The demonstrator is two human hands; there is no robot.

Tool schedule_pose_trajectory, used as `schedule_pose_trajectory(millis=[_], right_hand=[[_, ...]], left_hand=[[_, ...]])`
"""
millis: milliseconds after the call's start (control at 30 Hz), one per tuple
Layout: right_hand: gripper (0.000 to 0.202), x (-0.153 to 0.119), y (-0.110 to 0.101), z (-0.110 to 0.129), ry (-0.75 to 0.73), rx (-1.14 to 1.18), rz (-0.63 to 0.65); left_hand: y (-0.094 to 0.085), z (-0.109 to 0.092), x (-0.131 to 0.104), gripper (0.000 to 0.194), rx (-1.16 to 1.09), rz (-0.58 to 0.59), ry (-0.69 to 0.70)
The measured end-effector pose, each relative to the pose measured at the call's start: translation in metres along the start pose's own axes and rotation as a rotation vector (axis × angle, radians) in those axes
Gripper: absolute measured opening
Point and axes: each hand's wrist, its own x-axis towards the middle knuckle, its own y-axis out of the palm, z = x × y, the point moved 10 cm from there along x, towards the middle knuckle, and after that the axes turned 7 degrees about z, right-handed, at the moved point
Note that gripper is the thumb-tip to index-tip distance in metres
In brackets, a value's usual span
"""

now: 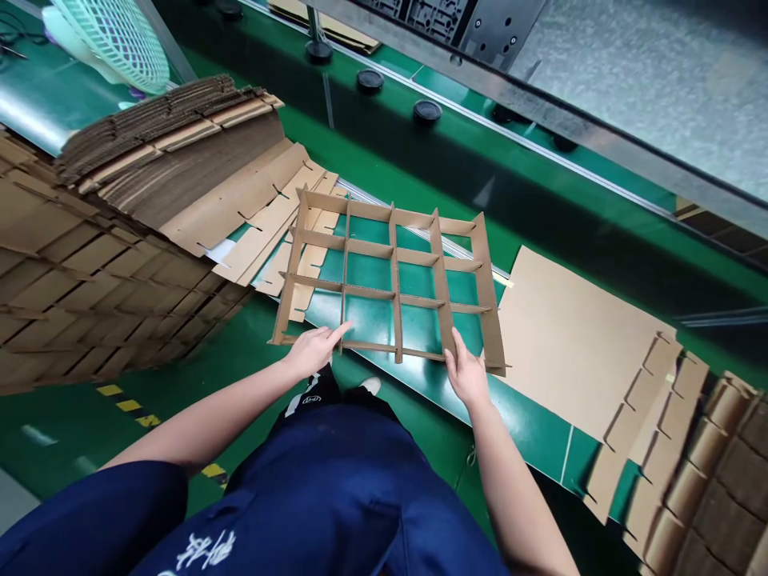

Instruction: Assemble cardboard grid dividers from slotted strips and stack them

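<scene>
An assembled cardboard divider grid (pixel 394 300) is held tilted over the green work surface, its strips crossing to form open cells. My left hand (pixel 315 350) is closed on its near edge, left of the middle, with the index finger stretched along a strip. Nearer the right end, my right hand (pixel 466 370) grips the same edge, thumb and fingers around a strip. Slotted cardboard strips (pixel 258 240) lie partly under the grid's left side. A flat cardboard sheet (pixel 576 336) lies to the right of the grid.
A stack of slotted cardboard (pixel 174 160) stands at the left, above a tall pile of folded grids (pixel 102 280). More slotted strips (pixel 636 400) and a cardboard stack (pixel 714 480) are at the right. A green fan (pixel 117 40) sits upper left; a metal frame (pixel 570 120) crosses the top.
</scene>
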Motion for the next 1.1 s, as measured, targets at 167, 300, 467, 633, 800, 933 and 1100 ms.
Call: schedule_pose_trajectory(millis=[167,300,467,633,800,933,1100], right_hand=[[0.053,0.003,-0.006,-0.025,0.13,-0.035,-0.015],[0.054,0.001,-0.006,-0.026,0.182,-0.098,-0.062],[0.055,-0.009,-0.006,-0.015,0.166,-0.181,-0.186],[0.062,-0.009,0.005,-0.014,0.154,-0.282,-0.104],[0.073,-0.01,0.003,-0.013,0.131,-0.353,-0.08],[0.085,-0.014,-0.001,-0.012,0.09,-0.345,-0.103],[0.083,-0.015,0.004,-0.015,0.067,-0.37,-0.067]], left_hand=[[-0.003,-0.015,0.031,0.07,0.044,-0.018,0.033],[0.001,-0.016,0.036,0.068,0.05,-0.007,0.008],[-0.005,-0.011,0.023,0.057,0.004,-0.084,0.039],[-0.008,-0.012,0.02,0.054,0.003,-0.135,0.062],[-0.01,-0.015,0.021,0.054,0.013,-0.158,0.077],[-0.011,-0.012,0.02,0.054,-0.006,-0.178,0.066],[-0.012,-0.012,0.021,0.055,-0.021,-0.175,0.059]])
